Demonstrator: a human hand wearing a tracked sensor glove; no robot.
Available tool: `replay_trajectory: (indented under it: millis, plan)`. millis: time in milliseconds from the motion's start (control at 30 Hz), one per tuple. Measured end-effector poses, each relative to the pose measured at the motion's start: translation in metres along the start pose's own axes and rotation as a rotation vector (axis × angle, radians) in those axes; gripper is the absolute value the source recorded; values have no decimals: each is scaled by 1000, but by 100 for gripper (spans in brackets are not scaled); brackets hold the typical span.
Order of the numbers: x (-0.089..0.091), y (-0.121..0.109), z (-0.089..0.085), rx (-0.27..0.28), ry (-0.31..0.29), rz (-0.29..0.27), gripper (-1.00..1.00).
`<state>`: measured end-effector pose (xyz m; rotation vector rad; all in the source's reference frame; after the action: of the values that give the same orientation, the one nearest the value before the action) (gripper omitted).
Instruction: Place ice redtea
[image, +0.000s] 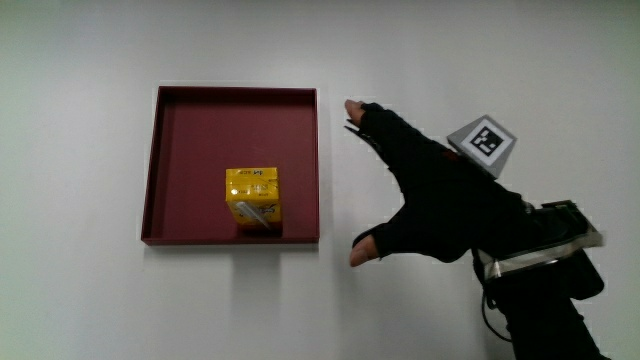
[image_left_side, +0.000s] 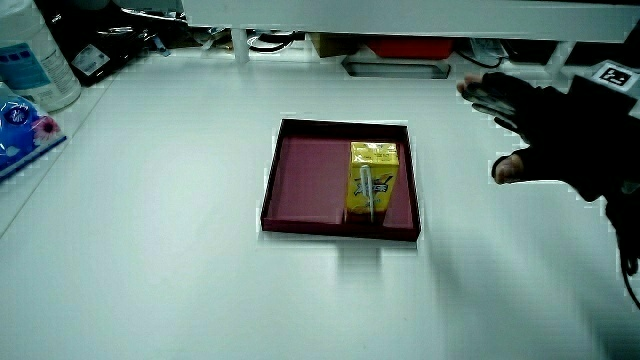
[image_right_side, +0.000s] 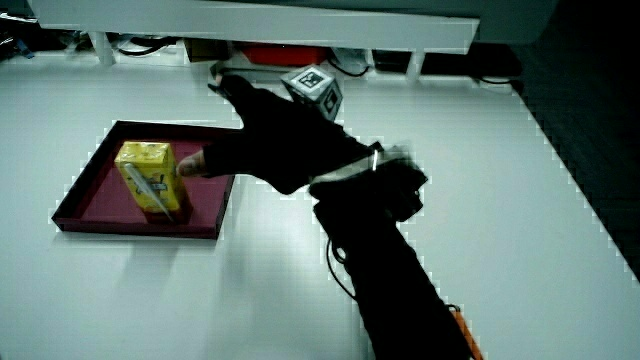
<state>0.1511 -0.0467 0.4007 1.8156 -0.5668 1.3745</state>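
A yellow ice red tea carton with a straw on its face stands upright in the dark red tray, close to the tray wall nearest the person. Both side views show the carton in the tray. The gloved hand hovers over the bare table beside the tray, fingers spread, thumb out, holding nothing. The patterned cube sits on its back. In both side views the hand is apart from the carton.
A low partition with cables and a red box runs along the table's edge farthest from the person. A plastic bottle and a blue packet stand at a table corner in a side view.
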Motion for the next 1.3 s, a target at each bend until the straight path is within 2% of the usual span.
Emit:
replay_trajectory:
  millis: [100, 167, 200, 233, 267, 333, 367, 467, 533, 567, 600, 633, 667, 700, 767, 800, 900, 967, 1000, 1067, 1200, 1267, 1300]
  plan:
    - [4, 10, -7, -16, -39, -42, 0]
    - [6, 17, -10, -12, -54, -24, 0]
    - [9, 19, -11, -16, -66, -117, 0]
    - [10, 23, -13, -17, -35, -88, 0]
    - [11, 26, -14, -20, -38, -74, 0]
    - [13, 32, -17, -27, -5, -37, 0]
    - [15, 34, -17, -20, -13, -108, 0]
    - [13, 44, -25, -49, 68, -86, 0]
    - [20, 51, -29, -57, 78, -89, 0]
    - [20, 54, -33, -63, 118, -79, 0]
    - [19, 57, -36, -73, 124, -100, 0]
    - [22, 61, -38, -77, 114, -113, 0]
    - [22, 65, -41, -82, 129, -108, 0]
    - [25, 69, -44, -84, 114, -105, 0]
    - [32, 78, -49, -90, 110, -70, 0]
    - [35, 82, -51, -89, 94, -73, 0]
    - [36, 90, -58, -102, 107, -68, 0]
    - [43, 96, -62, -107, 111, -38, 0]
    - [44, 98, -64, -108, 103, -55, 0]
    - [50, 104, -67, -110, 77, -49, 0]
    - [56, 109, -73, -106, 77, -40, 0]
    - [58, 111, -74, -114, 107, -38, 0]
    - [56, 111, -75, -108, 95, -34, 0]
